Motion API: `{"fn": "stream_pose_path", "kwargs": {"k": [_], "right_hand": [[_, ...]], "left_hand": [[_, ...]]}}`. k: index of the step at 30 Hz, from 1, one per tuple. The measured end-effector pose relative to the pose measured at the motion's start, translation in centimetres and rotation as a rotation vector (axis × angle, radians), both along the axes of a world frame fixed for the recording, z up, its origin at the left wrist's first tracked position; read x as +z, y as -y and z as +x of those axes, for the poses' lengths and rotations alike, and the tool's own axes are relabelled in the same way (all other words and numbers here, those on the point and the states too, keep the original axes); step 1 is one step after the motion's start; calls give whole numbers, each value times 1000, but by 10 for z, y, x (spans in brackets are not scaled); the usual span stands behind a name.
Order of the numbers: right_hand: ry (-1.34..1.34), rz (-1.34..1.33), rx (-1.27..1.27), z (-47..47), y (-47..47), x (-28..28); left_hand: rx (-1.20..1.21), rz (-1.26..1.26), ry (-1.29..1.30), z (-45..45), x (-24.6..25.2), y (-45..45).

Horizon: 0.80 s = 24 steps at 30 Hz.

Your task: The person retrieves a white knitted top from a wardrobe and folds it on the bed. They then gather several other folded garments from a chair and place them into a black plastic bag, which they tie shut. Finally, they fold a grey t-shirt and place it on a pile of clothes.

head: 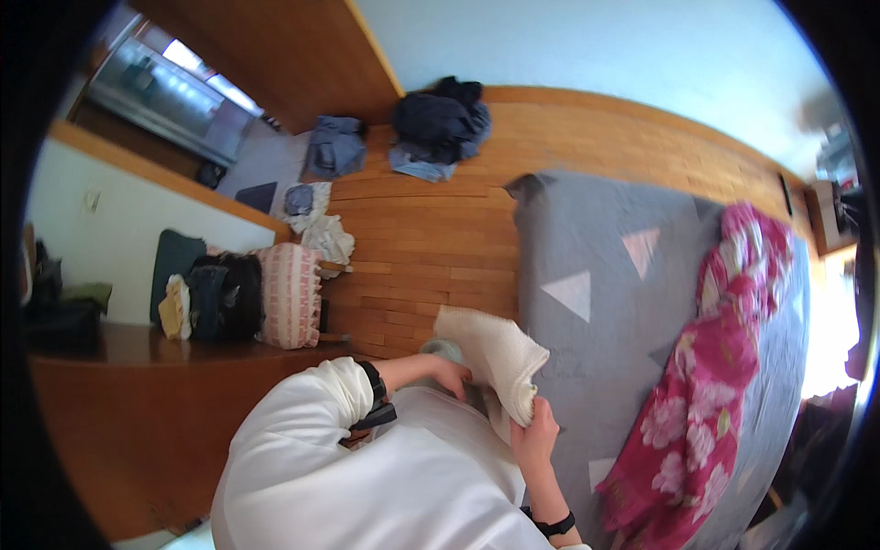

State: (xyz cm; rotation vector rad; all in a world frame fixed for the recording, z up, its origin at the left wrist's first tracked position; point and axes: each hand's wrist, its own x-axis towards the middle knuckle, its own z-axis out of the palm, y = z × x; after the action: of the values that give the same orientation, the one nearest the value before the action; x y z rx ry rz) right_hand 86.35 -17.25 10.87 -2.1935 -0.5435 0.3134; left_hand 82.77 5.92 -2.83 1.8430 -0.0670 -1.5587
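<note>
My right hand (535, 432) grips the lower edge of a cream textured cloth (485, 344), which hangs open in front of my body beside the bed's near edge. My left hand (447, 375) is close to the cloth's left side, fingers bent, near a grey-green fabric item (443, 350); whether it holds either is hard to tell. The lower part of the cream cloth is partly hidden behind my right hand and beside my white top.
A bed with a grey sheet (605, 344) is on the right, a pink floral blanket (687, 412) across it. Clothes piles (440, 127) lie on the wooden floor. White garments (330, 237) lie near a doorway. A pink-and-white cushion (290, 295) stands at left beside a brown wooden surface (137, 426).
</note>
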Motion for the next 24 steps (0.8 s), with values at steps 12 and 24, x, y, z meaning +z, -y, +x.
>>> {"fn": "stream_pose_path", "kwargs": {"k": [12, 24], "right_hand": [[-1071, -31, -67, 108, -64, -5], [-1093, 87, 247, 157, -355, -24]], "left_hand": [[1365, -358, -187, -95, 23, -99], [2002, -508, -44, -163, 18, -267]]}}
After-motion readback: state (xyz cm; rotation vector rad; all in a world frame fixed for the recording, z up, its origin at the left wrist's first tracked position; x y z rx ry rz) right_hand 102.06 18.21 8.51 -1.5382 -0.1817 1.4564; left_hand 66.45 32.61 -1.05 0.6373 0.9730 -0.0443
